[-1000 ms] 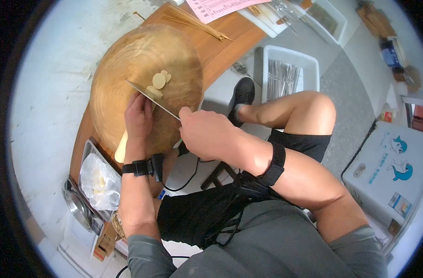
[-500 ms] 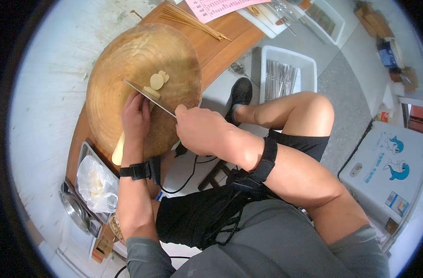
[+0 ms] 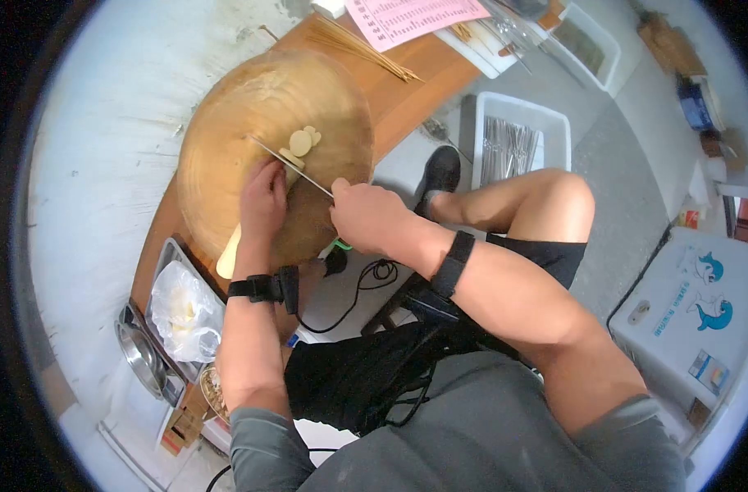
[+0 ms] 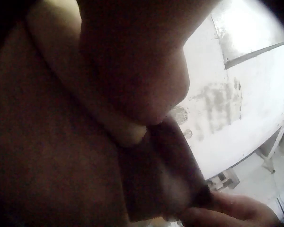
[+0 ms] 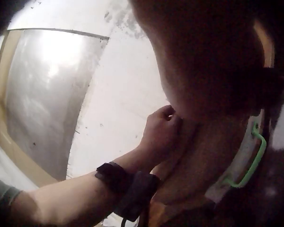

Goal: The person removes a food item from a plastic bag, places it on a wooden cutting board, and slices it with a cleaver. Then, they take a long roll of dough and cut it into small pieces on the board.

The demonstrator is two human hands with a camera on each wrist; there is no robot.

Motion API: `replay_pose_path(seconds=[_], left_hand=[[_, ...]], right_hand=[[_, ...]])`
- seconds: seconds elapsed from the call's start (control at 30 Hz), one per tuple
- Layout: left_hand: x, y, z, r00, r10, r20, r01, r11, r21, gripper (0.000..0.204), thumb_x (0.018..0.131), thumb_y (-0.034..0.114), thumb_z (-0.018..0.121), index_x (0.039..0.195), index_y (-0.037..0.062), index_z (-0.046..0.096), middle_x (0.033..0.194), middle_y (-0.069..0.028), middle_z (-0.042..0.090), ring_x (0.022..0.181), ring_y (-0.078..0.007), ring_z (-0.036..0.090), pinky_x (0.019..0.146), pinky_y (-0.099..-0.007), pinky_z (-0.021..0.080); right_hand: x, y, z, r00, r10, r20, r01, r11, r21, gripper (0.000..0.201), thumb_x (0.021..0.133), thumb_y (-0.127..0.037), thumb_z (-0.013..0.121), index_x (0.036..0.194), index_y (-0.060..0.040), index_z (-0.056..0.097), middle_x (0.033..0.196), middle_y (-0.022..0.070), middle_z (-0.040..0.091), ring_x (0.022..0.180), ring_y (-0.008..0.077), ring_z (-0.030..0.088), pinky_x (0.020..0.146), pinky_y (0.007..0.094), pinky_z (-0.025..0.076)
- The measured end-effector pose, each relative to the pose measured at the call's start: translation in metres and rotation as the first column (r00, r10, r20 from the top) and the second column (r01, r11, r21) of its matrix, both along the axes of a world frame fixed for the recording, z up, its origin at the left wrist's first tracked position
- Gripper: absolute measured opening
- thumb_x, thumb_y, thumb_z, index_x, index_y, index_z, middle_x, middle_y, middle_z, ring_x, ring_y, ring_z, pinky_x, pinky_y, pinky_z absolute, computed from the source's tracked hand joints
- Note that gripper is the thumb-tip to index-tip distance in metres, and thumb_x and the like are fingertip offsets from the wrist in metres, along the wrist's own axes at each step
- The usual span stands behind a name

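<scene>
A round wooden chopping block [image 3: 218, 123] bears a long, pale-yellow cylindrical piece of food [image 3: 229, 256] and several round slices [image 3: 300, 143] cut from such food. My left hand [image 3: 263, 201] grips the long piece from above, fingers curled near its cut end. My right hand [image 3: 370, 215] holds a knife by its handle, which is hidden in the fist. Its blade [image 3: 308, 178] lies across the food's end, right beside the left fingertips. In the dark left wrist view, the pale food [image 4: 130, 134] runs under the hand to the broad blade [image 4: 165, 175].
Thin wooden skewers [image 3: 366, 49] and a pink printed sheet [image 3: 415, 18] lie beyond the block. A white bin [image 3: 564, 131] of metal skewers stands on the floor. Left of the person are a tray with a plastic bag [image 3: 181, 316] and a metal bowl [image 3: 136, 348]. A green handle [image 5: 251, 165] sits on the block's side.
The head view has shifted slightly, moving the scene right and down. Both hands keep their hold, with the blade still at the food's end. The slices lie much as before.
</scene>
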State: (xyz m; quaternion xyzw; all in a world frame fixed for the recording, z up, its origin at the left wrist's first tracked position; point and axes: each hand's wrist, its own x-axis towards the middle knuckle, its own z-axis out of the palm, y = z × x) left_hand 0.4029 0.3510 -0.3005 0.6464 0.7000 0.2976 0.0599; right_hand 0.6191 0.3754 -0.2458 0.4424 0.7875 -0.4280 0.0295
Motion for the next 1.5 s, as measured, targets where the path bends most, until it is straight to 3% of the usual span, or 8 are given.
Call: replay_pose_path(seconds=[0.23, 0.43, 0.63, 0.73, 1.3, 1.5], left_hand=[[0.005, -0.010, 0.001, 1.000, -0.005, -0.006, 0.006, 0.998, 0.070, 0.016, 0.089, 0.008, 0.063, 0.102, 0.0017, 0.068, 0.102, -0.0146, 0.066, 0.094, -0.0338, 0.064, 0.083, -0.0376, 0.051], [0.006, -0.012, -0.003, 0.998, 0.048, 0.050, -0.050, 0.997, 0.052, 0.016, 0.089, 0.010, 0.064, 0.101, 0.0022, 0.068, 0.105, -0.0141, 0.066, 0.096, -0.0325, 0.064, 0.083, -0.0371, 0.051], [0.002, -0.012, -0.008, 0.998, 0.061, 0.004, -0.061, 0.995, 0.076, 0.017, 0.089, 0.010, 0.063, 0.103, 0.0028, 0.068, 0.107, -0.0139, 0.066, 0.097, -0.0326, 0.064, 0.084, -0.0371, 0.051], [0.004, -0.013, -0.007, 0.998, 0.060, 0.035, -0.062, 0.997, 0.051, 0.017, 0.088, 0.010, 0.063, 0.104, 0.0030, 0.068, 0.107, -0.0140, 0.066, 0.097, -0.0326, 0.064, 0.084, -0.0374, 0.051], [0.005, -0.012, -0.008, 0.989, 0.070, 0.133, -0.075, 0.997, 0.030, 0.020, 0.087, 0.006, 0.061, 0.105, 0.0008, 0.066, 0.109, -0.0166, 0.065, 0.096, -0.0352, 0.065, 0.081, -0.0386, 0.052], [0.005, -0.011, -0.004, 0.996, 0.057, 0.072, -0.060, 0.998, 0.036, 0.020, 0.086, 0.006, 0.061, 0.105, 0.0002, 0.066, 0.109, -0.0172, 0.065, 0.097, -0.0357, 0.064, 0.082, -0.0389, 0.051]], right_hand=[[0.016, -0.005, 0.025, 0.995, -0.075, -0.063, 0.077, 0.997, 0.029, 0.028, 0.095, -0.026, 0.051, 0.100, 0.0021, 0.050, 0.084, 0.0285, 0.065, 0.086, 0.0460, 0.064, 0.077, 0.0535, 0.050], [0.020, -0.013, 0.027, 0.993, -0.021, -0.114, 0.035, 0.991, 0.128, 0.028, 0.095, -0.025, 0.052, 0.096, 0.0027, 0.048, 0.075, 0.0281, 0.064, 0.077, 0.0457, 0.064, 0.070, 0.0532, 0.051], [0.018, -0.018, 0.036, 0.998, 0.034, -0.061, -0.027, 0.993, 0.119, 0.027, 0.095, -0.025, 0.052, 0.096, 0.0024, 0.048, 0.073, 0.0268, 0.064, 0.075, 0.0451, 0.065, 0.070, 0.0535, 0.052], [0.020, -0.021, 0.032, 0.992, 0.013, -0.127, 0.005, 0.990, 0.139, 0.027, 0.095, -0.025, 0.053, 0.096, 0.0021, 0.048, 0.073, 0.0263, 0.064, 0.074, 0.0453, 0.065, 0.069, 0.0534, 0.052], [0.025, -0.031, 0.037, 0.995, 0.019, -0.100, -0.004, 0.989, 0.150, 0.025, 0.094, -0.024, 0.055, 0.095, 0.0002, 0.049, 0.072, 0.0233, 0.065, 0.072, 0.0424, 0.066, 0.064, 0.0515, 0.053], [0.026, -0.029, 0.040, 0.995, 0.021, -0.095, -0.010, 0.993, 0.115, 0.025, 0.094, -0.024, 0.055, 0.096, 0.0005, 0.049, 0.075, 0.0235, 0.066, 0.073, 0.0428, 0.066, 0.065, 0.0515, 0.053]])
